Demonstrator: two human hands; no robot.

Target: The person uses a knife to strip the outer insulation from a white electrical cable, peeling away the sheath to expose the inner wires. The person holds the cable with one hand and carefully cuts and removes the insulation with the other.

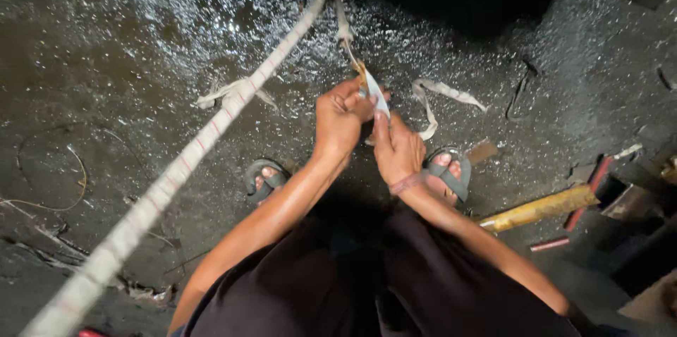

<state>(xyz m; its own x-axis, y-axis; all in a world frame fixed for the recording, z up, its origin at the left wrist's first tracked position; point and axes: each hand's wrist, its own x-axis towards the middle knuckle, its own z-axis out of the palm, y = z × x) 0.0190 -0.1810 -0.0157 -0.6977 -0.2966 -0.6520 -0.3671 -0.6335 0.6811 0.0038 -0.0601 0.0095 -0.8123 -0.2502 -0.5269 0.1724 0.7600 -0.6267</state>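
Note:
My left hand [338, 117] and my right hand [396, 146] meet in front of me, both closed on a thin white strip of cloth [376, 94]. The strip runs up from my fingers into a narrow band [343, 23] stretched away toward the top of the view. A thick pale rope [211, 129] wrapped in cloth with reddish marks crosses diagonally on my left, from the lower left corner to the top centre. It has a knotted cloth scrap [233, 92] tied on it. My feet in sandals [451, 175] stand on the dark wet floor.
A loose white cloth strip [444, 94] lies on the ground by my right hand. A yellow bar [539, 209], red rods [550, 243] and dark metal parts [627, 196] sit at the right. Thin wires [67, 175] and debris lie at the left.

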